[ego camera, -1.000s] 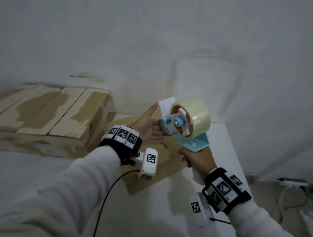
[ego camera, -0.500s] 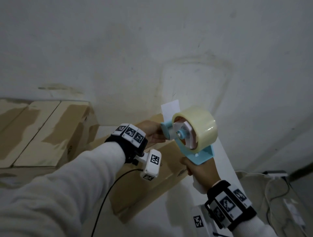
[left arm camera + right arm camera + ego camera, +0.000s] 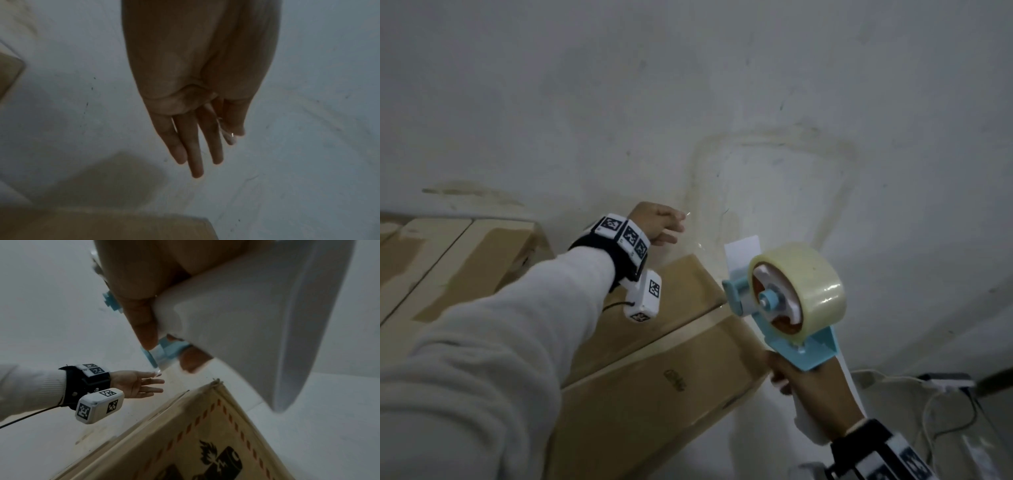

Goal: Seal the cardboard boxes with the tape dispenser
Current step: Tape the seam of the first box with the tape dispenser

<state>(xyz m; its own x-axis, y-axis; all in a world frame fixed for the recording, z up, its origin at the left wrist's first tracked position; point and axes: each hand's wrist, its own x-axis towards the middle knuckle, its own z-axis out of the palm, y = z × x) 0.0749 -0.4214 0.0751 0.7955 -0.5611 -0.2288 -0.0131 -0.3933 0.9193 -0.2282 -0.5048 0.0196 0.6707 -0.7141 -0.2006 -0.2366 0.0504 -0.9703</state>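
Two hands: right hand (image 3: pixel 812 401) grips tape dispenser (image 3: pixel 787 294); left hand (image 3: pixel 657 222) pinches tape end (image 3: pixel 230 138), far-left beyond box (image 3: pixel 654 359).

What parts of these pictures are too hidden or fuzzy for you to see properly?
- Tape strip: whether the left hand pinches clear tape pulled from the tape dispenser is uncertain; only faint glints show in the head view, and the left wrist view is dim.
- Right hand: its fingers hide the dispenser handle in the head view.
- Cardboard box: its near end is hidden behind the sleeve; its side print is cut off by the right wrist view's bottom edge.
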